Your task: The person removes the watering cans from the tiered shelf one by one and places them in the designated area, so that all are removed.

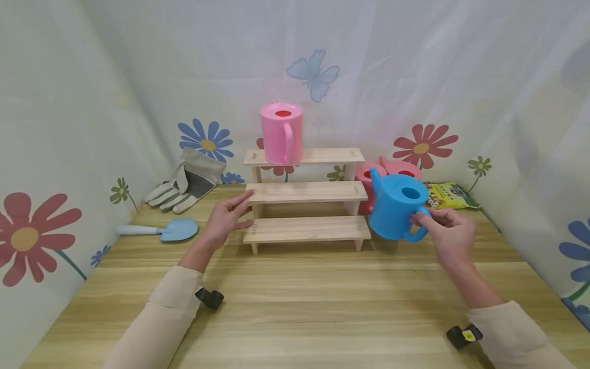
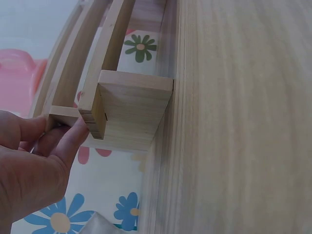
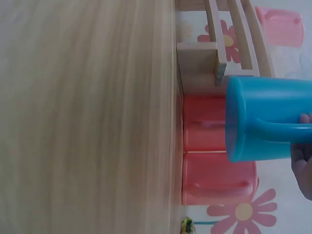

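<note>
Head view, items by size. Wooden table (image 1: 295, 307): under both hands. Three-step wooden shelf (image 1: 306, 192): left hand (image 1: 226, 218) rests straight fingers on the left end of its middle step, nothing grasped. Pink watering can (image 1: 281, 132): top step, above and between the hands. Blue watering can (image 1: 395, 207): lifted clear of the table, right hand (image 1: 449, 233) gripping its handle, just right of the shelf. Two red cans (image 1: 392, 171): directly behind the blue one. Work gloves (image 1: 186, 182), blue trowel (image 1: 161, 230): left of the left hand.
</note>
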### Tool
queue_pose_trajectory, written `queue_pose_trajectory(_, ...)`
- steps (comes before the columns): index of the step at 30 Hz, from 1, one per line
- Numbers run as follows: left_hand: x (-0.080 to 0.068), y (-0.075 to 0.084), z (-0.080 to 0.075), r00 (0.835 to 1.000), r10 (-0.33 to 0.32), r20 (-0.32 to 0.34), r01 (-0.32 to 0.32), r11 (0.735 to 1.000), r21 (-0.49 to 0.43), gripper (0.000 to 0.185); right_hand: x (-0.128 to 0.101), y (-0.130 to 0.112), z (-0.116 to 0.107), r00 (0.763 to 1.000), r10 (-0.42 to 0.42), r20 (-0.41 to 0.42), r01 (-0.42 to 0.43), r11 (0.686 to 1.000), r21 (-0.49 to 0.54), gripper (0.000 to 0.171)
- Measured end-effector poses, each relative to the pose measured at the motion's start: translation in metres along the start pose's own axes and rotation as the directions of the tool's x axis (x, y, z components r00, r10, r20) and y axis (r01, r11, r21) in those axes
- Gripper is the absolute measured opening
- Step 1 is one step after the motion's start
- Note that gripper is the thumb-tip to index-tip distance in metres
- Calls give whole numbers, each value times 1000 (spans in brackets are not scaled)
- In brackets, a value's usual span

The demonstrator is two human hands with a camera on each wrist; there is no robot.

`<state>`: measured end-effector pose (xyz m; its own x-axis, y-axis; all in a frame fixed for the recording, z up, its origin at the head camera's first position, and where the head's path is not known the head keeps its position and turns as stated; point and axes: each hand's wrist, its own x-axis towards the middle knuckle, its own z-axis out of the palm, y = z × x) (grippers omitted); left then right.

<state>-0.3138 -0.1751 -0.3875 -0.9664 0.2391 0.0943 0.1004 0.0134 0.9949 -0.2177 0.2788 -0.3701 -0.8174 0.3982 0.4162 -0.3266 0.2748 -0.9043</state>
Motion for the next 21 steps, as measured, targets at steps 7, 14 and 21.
queue_pose_trajectory(7, -1, 2, 0, 1000, -17, 7, 17, 1000, -2, 40, 6, -4, -10, 951, 243, 193, -246, 969, -7, 47)
queue_pose_trajectory(14, -7, 14, 5, 999, -31, 24, 32, 999, -29, 42, 12, -5, -16, 866, 363, 343, -410, 909, 73, 49)
queue_pose_trajectory(21, -10, 19, 7, 999, -34, 15, 34, 999, -4, 42, 17, -3, -22, 794, 423, 436, -475, 880, 11, 36)
